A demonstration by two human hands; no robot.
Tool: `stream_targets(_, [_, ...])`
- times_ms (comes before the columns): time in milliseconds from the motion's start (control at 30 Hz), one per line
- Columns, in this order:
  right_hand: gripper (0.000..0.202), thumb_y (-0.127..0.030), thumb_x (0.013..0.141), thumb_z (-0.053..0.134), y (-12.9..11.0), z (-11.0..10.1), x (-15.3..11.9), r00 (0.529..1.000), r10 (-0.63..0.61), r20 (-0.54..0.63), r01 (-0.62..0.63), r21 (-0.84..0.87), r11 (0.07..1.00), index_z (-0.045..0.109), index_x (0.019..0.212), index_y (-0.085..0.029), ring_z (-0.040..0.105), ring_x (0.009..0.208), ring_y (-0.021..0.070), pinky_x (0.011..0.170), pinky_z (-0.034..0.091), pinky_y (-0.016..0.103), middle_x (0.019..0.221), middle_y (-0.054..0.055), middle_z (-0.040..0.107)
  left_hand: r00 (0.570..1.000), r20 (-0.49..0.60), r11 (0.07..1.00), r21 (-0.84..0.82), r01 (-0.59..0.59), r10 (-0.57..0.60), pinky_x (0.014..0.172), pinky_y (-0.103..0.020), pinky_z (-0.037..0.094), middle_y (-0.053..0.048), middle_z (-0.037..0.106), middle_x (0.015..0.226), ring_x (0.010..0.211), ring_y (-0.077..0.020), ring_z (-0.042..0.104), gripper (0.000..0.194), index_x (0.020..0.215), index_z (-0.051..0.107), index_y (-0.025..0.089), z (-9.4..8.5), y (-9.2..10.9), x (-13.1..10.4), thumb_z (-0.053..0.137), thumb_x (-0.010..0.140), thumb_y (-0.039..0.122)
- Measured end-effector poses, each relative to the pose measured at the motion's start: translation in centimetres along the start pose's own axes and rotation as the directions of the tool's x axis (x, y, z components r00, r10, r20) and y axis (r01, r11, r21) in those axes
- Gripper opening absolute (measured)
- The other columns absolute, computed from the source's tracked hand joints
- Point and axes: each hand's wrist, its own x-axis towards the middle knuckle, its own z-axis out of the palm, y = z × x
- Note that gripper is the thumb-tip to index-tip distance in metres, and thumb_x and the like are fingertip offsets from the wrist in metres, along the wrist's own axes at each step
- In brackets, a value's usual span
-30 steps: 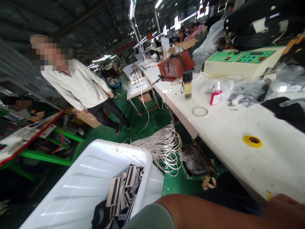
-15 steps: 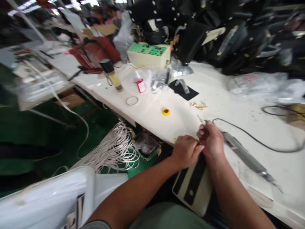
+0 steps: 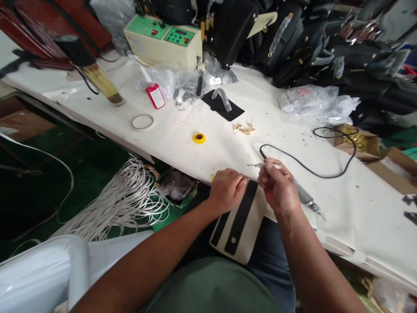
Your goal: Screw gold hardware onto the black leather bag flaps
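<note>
The striped panel, probably light, stiff and best held by its long sides, is jutting from the table's near edge, fingers of the left hand pinching its upper end, those of the right hand pinching a thin tool.

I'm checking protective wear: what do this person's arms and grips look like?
Left grip and right grip are bare hands, with no gloves or watch visible. Both forearms are uncovered in view, showing no sleeves or cables. The top is dull green.
</note>
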Motion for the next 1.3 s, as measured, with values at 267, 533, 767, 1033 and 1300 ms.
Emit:
stream_targets(267, [0.031,-0.051,0.090,0.078,-0.2,-1.9,-2.4,0.994,-0.104,-0.024,0.086,-0.393,0.916,0.069,0.100,-0.023,0.048,0.052,0.0128,0.052,0.036,0.028,0.062,-0.005,0.055,1.000,-0.002,1.000,-0.023,-0.012,0.012,0.092,-0.042,0.043,-0.003,0.076,0.100,0.108,-0.0229,0.065,0.022,0.097,0.067,0.022,0.1,0.1,0.0,0.049,0.107,0.032])
stream_targets(533, [0.033,-0.055,0.096,0.070,-0.6,-1.8,-2.7,0.983,-0.182,-0.005,0.141,-0.613,0.777,0.070,0.099,-0.022,0.053,0.056,0.0144,0.058,0.042,0.030,0.063,-0.003,0.060,0.999,0.018,0.999,-0.031,-0.037,0.037,0.094,-0.043,0.042,-0.002,0.077,0.104,0.111,-0.0227,0.064,0.019,0.100,0.067,0.023,0.1,-0.1,0.0,0.051,0.106,0.031])
stream_targets(767, [0.030,-0.053,0.096,0.070,-0.4,-1.7,-2.5,0.979,-0.205,-0.002,0.157,-0.638,0.754,0.071,0.099,-0.023,0.053,0.056,0.0142,0.059,0.043,0.030,0.062,-0.004,0.059,0.999,0.031,0.999,-0.019,-0.038,0.039,0.094,-0.043,0.041,-0.003,0.077,0.103,0.111,-0.0240,0.064,0.019,0.101,0.066,0.023,0.0,0.0,0.0,0.050,0.105,0.031])
stream_targets(1033, [0.031,-0.053,0.095,0.069,-0.5,-1.5,-2.6,0.975,-0.220,0.010,0.166,-0.689,0.706,0.072,0.098,-0.022,0.050,0.055,0.0141,0.055,0.040,0.029,0.062,-0.003,0.057,0.999,0.025,0.999,-0.008,-0.032,0.032,0.094,-0.043,0.041,-0.003,0.077,0.106,0.111,-0.0241,0.064,0.019,0.101,0.067,0.023,0.1,-0.1,-0.1,0.050,0.105,0.031])
stream_targets(1300, [0.026,-0.048,0.094,0.070,-0.6,-1.1,-2.8,0.959,-0.281,0.049,0.226,-0.730,0.645,0.071,0.093,-0.022,0.053,0.058,0.0141,0.059,0.044,0.030,0.071,-0.001,0.064,0.999,0.023,0.999,-0.025,-0.031,0.032,0.094,-0.043,0.041,-0.002,0.078,0.106,0.110,-0.0234,0.064,0.019,0.103,0.068,0.023,0.2,0.0,-0.1,0.051,0.106,0.032])
